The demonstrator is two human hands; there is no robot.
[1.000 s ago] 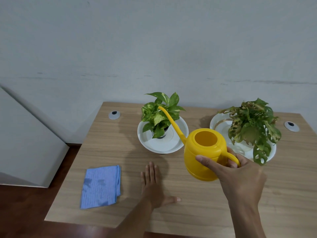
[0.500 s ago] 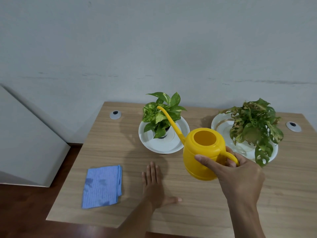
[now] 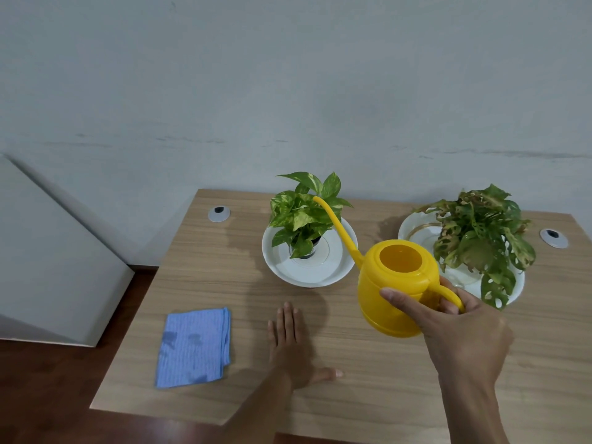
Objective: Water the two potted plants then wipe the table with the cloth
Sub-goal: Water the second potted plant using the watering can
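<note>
My right hand (image 3: 461, 328) grips the handle of a yellow watering can (image 3: 395, 283), held above the table, its long spout reaching up and left into the leaves of the left potted plant (image 3: 301, 213). That green plant stands in a white dish (image 3: 333, 270). The right potted plant (image 3: 480, 235), with mottled holed leaves, sits in a white gold-rimmed dish (image 3: 413, 232) just behind the can. My left hand (image 3: 290, 344) lies flat on the wooden table (image 3: 368, 398), fingers apart, empty. A folded blue cloth (image 3: 193, 346) lies left of it.
Two round cable grommets are set in the table, one at the back left (image 3: 218, 214) and one at the back right (image 3: 553, 238). A grey wall rises right behind the table. A white panel (image 3: 54, 251) and dark wooden floor lie to the left.
The watering can's spout has crept slightly up and further over the left plant. My left hand and the cloth have stayed where they were.
</note>
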